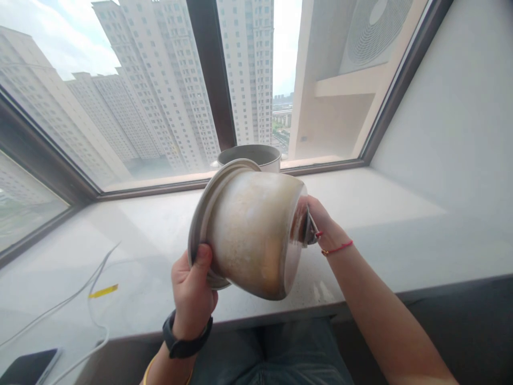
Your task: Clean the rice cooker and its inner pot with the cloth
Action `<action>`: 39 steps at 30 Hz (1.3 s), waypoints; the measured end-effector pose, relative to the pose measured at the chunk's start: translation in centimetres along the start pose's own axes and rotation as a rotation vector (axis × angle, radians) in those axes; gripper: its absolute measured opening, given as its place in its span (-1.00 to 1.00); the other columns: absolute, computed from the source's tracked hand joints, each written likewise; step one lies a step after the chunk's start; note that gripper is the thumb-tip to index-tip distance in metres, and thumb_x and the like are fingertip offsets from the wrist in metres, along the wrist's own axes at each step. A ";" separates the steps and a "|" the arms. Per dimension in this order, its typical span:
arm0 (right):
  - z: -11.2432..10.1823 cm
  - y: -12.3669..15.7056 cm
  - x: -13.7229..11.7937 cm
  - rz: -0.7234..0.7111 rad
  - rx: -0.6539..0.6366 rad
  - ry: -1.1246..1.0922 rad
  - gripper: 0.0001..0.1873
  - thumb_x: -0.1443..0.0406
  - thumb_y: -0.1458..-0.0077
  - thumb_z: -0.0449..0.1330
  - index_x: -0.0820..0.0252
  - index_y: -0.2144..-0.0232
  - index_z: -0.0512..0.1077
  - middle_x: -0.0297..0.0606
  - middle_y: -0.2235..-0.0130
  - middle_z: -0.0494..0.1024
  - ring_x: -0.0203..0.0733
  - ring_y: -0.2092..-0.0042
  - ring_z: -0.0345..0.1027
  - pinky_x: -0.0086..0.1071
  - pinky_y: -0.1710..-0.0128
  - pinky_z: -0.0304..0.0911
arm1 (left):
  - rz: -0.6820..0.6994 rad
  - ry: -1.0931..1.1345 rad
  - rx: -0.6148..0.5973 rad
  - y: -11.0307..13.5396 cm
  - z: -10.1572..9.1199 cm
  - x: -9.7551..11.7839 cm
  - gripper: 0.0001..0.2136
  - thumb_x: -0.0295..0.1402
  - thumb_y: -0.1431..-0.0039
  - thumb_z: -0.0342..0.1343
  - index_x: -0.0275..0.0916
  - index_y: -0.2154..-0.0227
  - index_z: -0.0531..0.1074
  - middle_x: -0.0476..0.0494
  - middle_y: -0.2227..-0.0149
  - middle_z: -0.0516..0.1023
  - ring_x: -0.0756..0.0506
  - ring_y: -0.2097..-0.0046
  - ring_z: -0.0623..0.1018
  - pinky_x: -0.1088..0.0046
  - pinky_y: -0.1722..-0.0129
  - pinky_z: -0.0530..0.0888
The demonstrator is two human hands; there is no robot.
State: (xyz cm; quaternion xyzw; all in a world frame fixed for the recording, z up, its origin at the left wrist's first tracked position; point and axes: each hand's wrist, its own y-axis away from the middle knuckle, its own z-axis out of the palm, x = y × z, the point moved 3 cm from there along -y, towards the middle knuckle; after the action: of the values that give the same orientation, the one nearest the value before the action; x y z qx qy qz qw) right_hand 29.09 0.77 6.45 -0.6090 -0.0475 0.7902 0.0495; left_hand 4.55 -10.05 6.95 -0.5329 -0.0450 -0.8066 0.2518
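Observation:
A metal inner pot (252,230), like one from a rice cooker, is tilted on its side above the sill, its wide rim to the left and its flat base to the right. Yellowish-brown stains mark its wall. My left hand (196,283) grips the rim, thumb on the outer side. My right hand (320,216) is at the base, its fingers closed around a small folded grey piece (310,230), which looks like a cloth or wipe. Most of the right fingers are hidden. Behind the tilted pot stands a second metal pot (270,159), upright with its mouth up.
The white windowsill (368,214) runs along a large window with a dark frame (216,80). A white cable (98,321) with a yellow tag (103,291) lies on the left, near a dark phone (30,368). The sill's front edge is close to my legs.

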 end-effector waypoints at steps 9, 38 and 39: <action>5.9 7.4 3.1 -0.262 0.294 -0.140 -0.43 0.02 -0.34 -0.20 0.06 -0.26 0.24 -0.10 -0.16 0.48 -0.04 -0.21 0.37 -0.05 -0.03 0.46 | 0.133 0.224 0.314 1.6 3.1 -1.7 -0.61 -0.02 -0.16 0.24 -0.29 0.19 0.56 -0.19 0.16 0.65 -0.17 0.04 0.61 0.40 0.10 0.59; 6.1 11.1 -3.3 -0.836 0.048 0.590 -0.52 0.29 -0.21 0.16 -0.08 -0.18 0.40 -0.19 -0.23 0.33 0.07 -0.26 0.21 0.09 -0.23 0.18 | 0.022 0.155 0.274 1.2 1.9 -0.5 -0.62 -0.14 -0.10 0.28 -0.26 0.09 0.56 -0.19 0.20 0.66 -0.23 0.10 0.64 0.28 0.15 0.61; 6.6 11.9 -4.3 -0.865 0.027 0.652 -0.47 0.30 -0.18 0.18 -0.08 -0.20 0.38 -0.19 -0.25 0.31 0.10 -0.26 0.21 0.09 -0.21 0.20 | 0.010 0.160 0.253 1.3 2.1 -0.6 -0.63 -0.14 -0.09 0.29 -0.27 0.10 0.56 -0.20 0.20 0.66 -0.23 0.10 0.64 0.27 0.13 0.61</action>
State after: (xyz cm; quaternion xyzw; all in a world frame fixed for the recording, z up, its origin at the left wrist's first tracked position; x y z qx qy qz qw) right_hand 23.52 -11.67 10.69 -0.7469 -0.2658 0.4682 0.3901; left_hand 7.07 -10.27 7.04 -0.4314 -0.1234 -0.8330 0.3236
